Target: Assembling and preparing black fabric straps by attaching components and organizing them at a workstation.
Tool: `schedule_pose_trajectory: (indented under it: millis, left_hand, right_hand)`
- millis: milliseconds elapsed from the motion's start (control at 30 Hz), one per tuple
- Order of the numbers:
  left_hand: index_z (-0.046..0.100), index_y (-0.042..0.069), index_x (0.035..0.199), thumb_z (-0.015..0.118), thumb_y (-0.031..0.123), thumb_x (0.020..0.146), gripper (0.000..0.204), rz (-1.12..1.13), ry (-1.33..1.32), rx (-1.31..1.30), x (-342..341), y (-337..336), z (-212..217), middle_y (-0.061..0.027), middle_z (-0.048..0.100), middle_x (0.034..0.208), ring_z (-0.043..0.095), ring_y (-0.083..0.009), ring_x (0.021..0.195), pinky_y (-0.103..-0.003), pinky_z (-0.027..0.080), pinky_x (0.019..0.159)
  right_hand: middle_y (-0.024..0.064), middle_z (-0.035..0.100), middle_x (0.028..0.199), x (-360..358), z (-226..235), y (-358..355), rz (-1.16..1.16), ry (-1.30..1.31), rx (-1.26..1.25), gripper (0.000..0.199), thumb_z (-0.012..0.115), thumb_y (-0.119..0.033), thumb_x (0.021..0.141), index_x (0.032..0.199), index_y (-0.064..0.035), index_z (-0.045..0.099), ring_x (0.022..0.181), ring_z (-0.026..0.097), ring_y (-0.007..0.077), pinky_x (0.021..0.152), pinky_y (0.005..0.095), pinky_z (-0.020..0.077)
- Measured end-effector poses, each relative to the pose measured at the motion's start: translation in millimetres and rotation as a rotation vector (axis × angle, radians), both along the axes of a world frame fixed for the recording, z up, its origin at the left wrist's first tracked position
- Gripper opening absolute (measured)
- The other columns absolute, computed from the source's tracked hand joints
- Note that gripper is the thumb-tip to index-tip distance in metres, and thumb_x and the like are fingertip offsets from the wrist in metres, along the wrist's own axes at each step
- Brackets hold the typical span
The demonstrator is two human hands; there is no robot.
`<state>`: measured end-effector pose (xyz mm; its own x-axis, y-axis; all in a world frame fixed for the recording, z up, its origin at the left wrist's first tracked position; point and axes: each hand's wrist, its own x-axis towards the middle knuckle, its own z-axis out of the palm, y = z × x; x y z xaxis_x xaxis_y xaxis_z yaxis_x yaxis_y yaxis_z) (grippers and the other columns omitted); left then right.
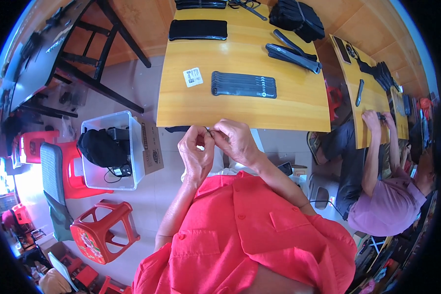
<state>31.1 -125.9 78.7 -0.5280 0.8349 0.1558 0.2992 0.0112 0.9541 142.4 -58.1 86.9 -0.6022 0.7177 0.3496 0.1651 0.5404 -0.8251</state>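
Strip [209, 131], dark and barely showing, sits between the fingertips of both hands, just off the front edge of the table [191, 110], in the head view, the only one. The left hand [197, 152] pinches it with thumb and forefinger curled into a ring; the right hand [236, 142] meets it from the other side, its grip narrow too, so both seem closed on the same piece. The step in hand looks like fine fingertip work on a small spot, perhaps threading, picking or fastening; which one, I cannot tell. My judgement is that the next move calls for one hand holding steady while the other makes a small pull or push. Ahead on the table lies a neat row of bands [237, 84], beside a white label [192, 77], with loose bands [291, 55] farther off to the right. Hard to make out: most of the strip is covered by the fingers, and whether the dark piece [176, 129] below the table edge at left joins it is unclear. The pile [299, 22] at the back is too dark to count, and the stack at the top edge [201, 4] is cut off.
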Motion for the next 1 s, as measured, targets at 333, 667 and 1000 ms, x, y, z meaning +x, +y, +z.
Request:
schedule_pose_trajectory:
  millis: [333, 667, 1000]
  left_hand:
    - [0.051, -0.002, 0.072, 0.057, 0.002, 0.079, 0.01, 0.047, -0.195, 0.026, 4.9, 2.3, -0.8, -0.0028, 0.052, 0.058, 0.048, -0.0061, 0.053, -0.022, 0.041, 0.05]
    - [0.049, -0.002, 0.064, 0.061, 0.022, 0.087, 0.035, -0.082, -0.401, -0.126, -1.8, -1.1, 3.1, -0.0044, 0.05, 0.054, 0.048, -0.0071, 0.05, -0.024, 0.041, 0.047]
    - [0.046, 0.001, 0.066, 0.05, 0.016, 0.091, 0.029, -0.149, 0.221, -0.183, -3.4, -4.8, 11.8, -0.0148, 0.051, 0.055, 0.051, -0.0294, 0.049, -0.036, 0.04, 0.048]
  right_hand:
    - [0.0103, 0.058, 0.076, -8.2, -17.0, -8.3, -0.102, 0.101, -0.067, 0.005, 0.058, 0.002, 0.08, 0.085, 0.0019, 0.056, 0.063, 0.059, 0.0186, 0.057, 0.0264, 0.048]
    - [0.0094, 0.056, 0.075, -8.4, -2.4, -16.9, -0.118, 0.215, -0.169, 0.002, 0.053, 0.0, 0.084, 0.086, 0.0011, 0.054, 0.063, 0.058, 0.0158, 0.053, 0.027, 0.0466]
    - [0.0036, 0.055, 0.075, -3.2, -5.9, -16.1, 0.008, 0.286, -0.734, 0.009, 0.046, -0.005, 0.092, 0.09, 0.0014, 0.052, 0.062, 0.052, 0.0062, 0.054, 0.0203, 0.0462]
